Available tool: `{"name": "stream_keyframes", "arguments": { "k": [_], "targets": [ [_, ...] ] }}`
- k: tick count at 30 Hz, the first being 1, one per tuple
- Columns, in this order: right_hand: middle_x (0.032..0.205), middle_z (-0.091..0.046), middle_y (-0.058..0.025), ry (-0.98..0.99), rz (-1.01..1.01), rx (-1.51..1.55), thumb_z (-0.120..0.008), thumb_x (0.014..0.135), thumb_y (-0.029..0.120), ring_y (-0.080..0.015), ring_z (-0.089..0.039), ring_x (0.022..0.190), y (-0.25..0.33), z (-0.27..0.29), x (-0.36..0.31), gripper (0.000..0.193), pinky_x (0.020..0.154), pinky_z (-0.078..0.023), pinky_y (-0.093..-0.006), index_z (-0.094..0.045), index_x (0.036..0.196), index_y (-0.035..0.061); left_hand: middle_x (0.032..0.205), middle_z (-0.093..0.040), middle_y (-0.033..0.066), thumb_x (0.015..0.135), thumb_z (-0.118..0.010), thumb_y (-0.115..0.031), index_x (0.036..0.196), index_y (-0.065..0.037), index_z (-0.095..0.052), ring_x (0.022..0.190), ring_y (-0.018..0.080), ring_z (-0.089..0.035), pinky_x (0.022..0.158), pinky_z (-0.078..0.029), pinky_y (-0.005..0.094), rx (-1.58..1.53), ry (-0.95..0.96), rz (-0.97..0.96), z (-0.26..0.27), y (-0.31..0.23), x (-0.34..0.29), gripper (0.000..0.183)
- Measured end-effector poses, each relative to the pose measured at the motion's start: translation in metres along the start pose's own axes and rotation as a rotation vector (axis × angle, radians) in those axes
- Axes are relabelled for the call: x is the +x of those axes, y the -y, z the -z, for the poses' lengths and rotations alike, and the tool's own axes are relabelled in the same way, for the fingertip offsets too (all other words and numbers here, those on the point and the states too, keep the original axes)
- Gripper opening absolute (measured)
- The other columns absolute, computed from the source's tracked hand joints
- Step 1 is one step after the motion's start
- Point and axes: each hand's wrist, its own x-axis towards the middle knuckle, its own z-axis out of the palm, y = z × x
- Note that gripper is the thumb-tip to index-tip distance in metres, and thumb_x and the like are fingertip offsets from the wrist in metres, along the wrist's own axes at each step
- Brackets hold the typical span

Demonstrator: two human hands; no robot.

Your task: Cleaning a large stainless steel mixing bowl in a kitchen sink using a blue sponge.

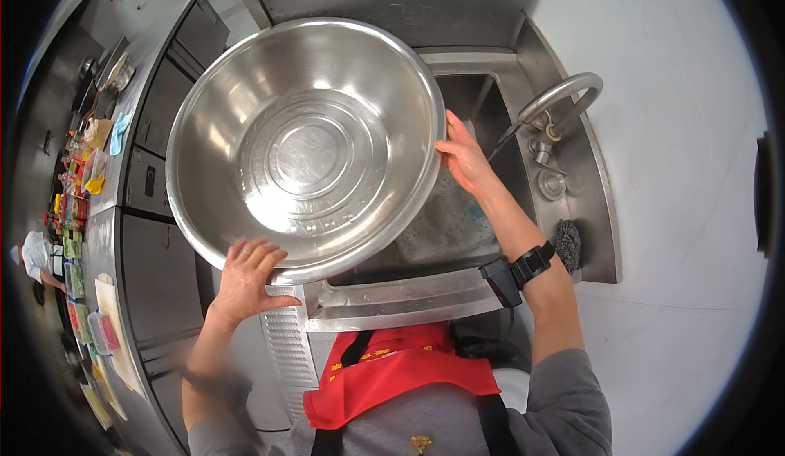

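Note:
A large, round stainless steel basin (307, 158) is tilted over the left part of a sink (409, 301), its inside wet and shiny. My right hand (466, 158) grips the basin's right rim, with the thumb at the inner edge and the fingers behind it. At the near-left rim is my left hand (244, 280), fingers over the edge and thumb stretched out below it. Foamy water (450, 219) lies in the sink, partly hidden by the basin.
A curved faucet (564, 96) rises at the sink's right, near a dark scrubber (567, 245). A metal counter (102, 243) on the left bears food containers (104, 333) and a light cutting board (118, 333). Another person (37, 256) stands at the far left.

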Motion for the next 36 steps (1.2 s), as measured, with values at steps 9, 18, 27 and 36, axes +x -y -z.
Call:
{"name": "stream_keyframes", "arguments": {
  "k": [9, 18, 27, 36],
  "targets": [
    [0.114, -0.046, -0.0124, -0.002, 0.033, -0.106, -0.056, 0.075, 0.008, -0.0183, -0.043, 0.103, 0.014, -0.019, 0.039, 0.072, 0.082, -0.036, -0.0298, -0.013, 0.133, 0.0004, 0.077, -0.058, 0.0023, 0.053, -0.070, -0.022, 0.080, -0.010, -0.059, 0.077, 0.0206, -0.055, 0.071, -0.039, 0.0328, 0.033, -0.032, 0.128, -0.022, 0.020, -0.009, 0.031],
    [0.138, -0.016, -0.0179, -0.098, -0.062, -0.119, -0.051, 0.082, 0.022, -0.0241, -0.020, 0.126, -0.016, 0.015, 0.028, 0.075, 0.098, -0.024, -0.0339, -0.002, 0.134, -0.0007, 0.083, -0.056, 0.0041, 0.058, -0.066, -0.048, 0.088, -0.009, -0.056, 0.091, 0.0236, -0.051, 0.087, -0.031, 0.0399, 0.112, -0.073, 0.058, -0.010, 0.000, -0.010, 0.051],
    [0.136, -0.025, -0.0104, -0.031, -0.149, 0.039, -0.048, 0.085, 0.023, -0.0200, -0.029, 0.122, -0.017, 0.041, -0.003, 0.061, 0.097, -0.028, -0.0319, -0.015, 0.134, 0.0072, 0.067, -0.052, 0.0043, 0.059, -0.051, -0.065, 0.070, -0.006, -0.054, 0.066, 0.0237, -0.050, 0.070, -0.035, 0.0346, 0.055, -0.134, 0.122, -0.021, 0.010, -0.028, 0.060],
    [0.112, -0.052, -0.0161, 0.142, -0.605, -1.812, -0.049, 0.073, 0.008, -0.0332, -0.049, 0.103, -0.147, 0.182, -0.076, 0.038, 0.087, -0.040, -0.0369, -0.052, 0.110, 0.0031, 0.064, -0.053, 0.0067, 0.061, -0.043, -0.071, 0.071, -0.003, -0.054, 0.061, 0.0235, -0.051, 0.065, -0.036, 0.0332, 0.002, -0.156, 0.220, -0.038, -0.019, -0.023, 0.069]
  ]
}}
